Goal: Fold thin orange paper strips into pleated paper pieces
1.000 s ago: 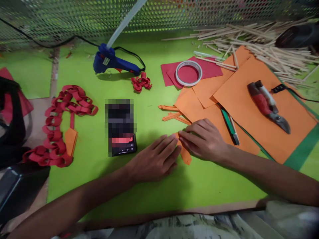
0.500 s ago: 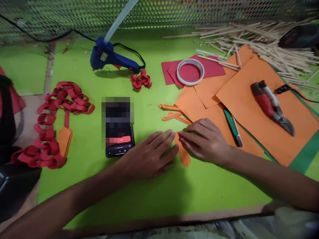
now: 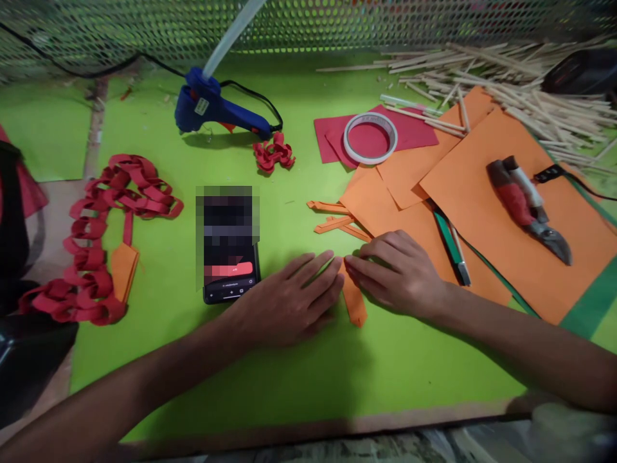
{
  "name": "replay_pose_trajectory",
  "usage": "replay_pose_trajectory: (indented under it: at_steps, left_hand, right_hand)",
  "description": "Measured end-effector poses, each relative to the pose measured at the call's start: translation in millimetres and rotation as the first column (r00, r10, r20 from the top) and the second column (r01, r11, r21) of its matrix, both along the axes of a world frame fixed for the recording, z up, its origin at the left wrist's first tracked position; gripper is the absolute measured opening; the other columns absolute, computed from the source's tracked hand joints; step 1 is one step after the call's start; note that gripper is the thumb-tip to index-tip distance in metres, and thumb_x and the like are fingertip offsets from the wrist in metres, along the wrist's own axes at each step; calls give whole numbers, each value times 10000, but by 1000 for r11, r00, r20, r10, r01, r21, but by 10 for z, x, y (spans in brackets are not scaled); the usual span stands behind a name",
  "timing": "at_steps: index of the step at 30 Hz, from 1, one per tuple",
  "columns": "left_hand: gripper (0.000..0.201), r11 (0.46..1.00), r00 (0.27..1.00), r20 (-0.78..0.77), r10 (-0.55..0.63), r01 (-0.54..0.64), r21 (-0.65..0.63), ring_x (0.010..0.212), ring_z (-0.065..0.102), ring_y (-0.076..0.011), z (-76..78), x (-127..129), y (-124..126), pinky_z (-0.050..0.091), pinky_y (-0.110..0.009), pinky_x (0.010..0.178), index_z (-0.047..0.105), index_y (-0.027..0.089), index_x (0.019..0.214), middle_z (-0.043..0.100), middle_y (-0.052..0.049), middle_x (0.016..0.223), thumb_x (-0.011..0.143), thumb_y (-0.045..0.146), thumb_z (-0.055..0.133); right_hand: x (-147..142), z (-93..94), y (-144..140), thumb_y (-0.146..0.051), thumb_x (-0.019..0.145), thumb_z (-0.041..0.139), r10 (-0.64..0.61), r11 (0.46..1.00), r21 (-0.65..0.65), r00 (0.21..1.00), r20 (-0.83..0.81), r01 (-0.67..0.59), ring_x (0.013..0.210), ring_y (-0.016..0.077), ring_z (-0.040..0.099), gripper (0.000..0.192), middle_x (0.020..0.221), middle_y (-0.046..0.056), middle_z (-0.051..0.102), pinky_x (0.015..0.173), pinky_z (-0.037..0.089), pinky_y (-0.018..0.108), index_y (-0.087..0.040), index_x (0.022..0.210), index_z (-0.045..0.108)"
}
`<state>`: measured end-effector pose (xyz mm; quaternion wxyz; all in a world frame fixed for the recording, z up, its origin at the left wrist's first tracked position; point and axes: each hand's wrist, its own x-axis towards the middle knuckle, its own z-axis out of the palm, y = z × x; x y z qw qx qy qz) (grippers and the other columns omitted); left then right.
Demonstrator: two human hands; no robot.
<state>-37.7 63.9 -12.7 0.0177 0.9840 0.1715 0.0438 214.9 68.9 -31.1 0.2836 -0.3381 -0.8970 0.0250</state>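
Work surface: green mat [image 3: 202, 379] below a perforated metal screen [image 3: 337, 26]. Left hand [image 3: 289, 302]: palm down on the mat, fingers spread flat and open, fingertips at the left edge of a folded orange paper strip [image 3: 354, 302]. Right hand [image 3: 398, 273]: palm down, fingers loosely curled, fingertips pressing the top end of the same strip; nothing is clasped in either hand. The strip lies on the mat between the two hands, its lower end pointing toward the person, just in front of a stack of orange sheets [image 3: 482, 173]. Just left of the left hand: a phone [image 3: 229, 280], face up, screen partly blurred. Above the hands: a few loose orange strips [image 3: 335, 218] at the edge of the orange sheets. On the sheets: a red-handled cutter [image 3: 527, 206] with a black cable, and a green pen [image 3: 450, 244] lying slantwise. Behind: red paper [image 3: 414, 132] carrying a tape roll [image 3: 370, 138]. Far right: a pile of thin wooden sticks [image 3: 506, 83]. Far centre-left: a blue glue gun [image 3: 212, 109] with a glue stick standing out of its back, and just beside its nozzle a small red paper curl [image 3: 274, 154]. Left side: a long red paper chain [image 3: 110, 218], with a folded orange piece [image 3: 124, 270] touching it.
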Motion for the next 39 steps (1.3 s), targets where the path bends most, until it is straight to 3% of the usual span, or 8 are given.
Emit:
replay_pose_trajectory:
  at_steps: [8,39]
  left_hand:
    - [495,999,1000,18,3,-2,-32,1388,492,-372,-19,-2,8,447,-509,1129,539,29,1369,534,-227,1466,1036,387,462]
    - [461,997,1000,-7,21,-22,-75,1399,467,-360,-7,-10,16,402,-500,1142,576,90,1323,500,-187,1511,1017,424,492]
  right_hand:
    - [2,4,-31,-227,886,706,14,997,74,996,94,-21,819,189,564,229,870,43,698,677,422,352,-152,1099,666]
    - [31,3,-48,-250,911,664,1,1000,-2,999,47,-1,805,178,583,186,848,25,676,667,420,348,-191,1087,654]
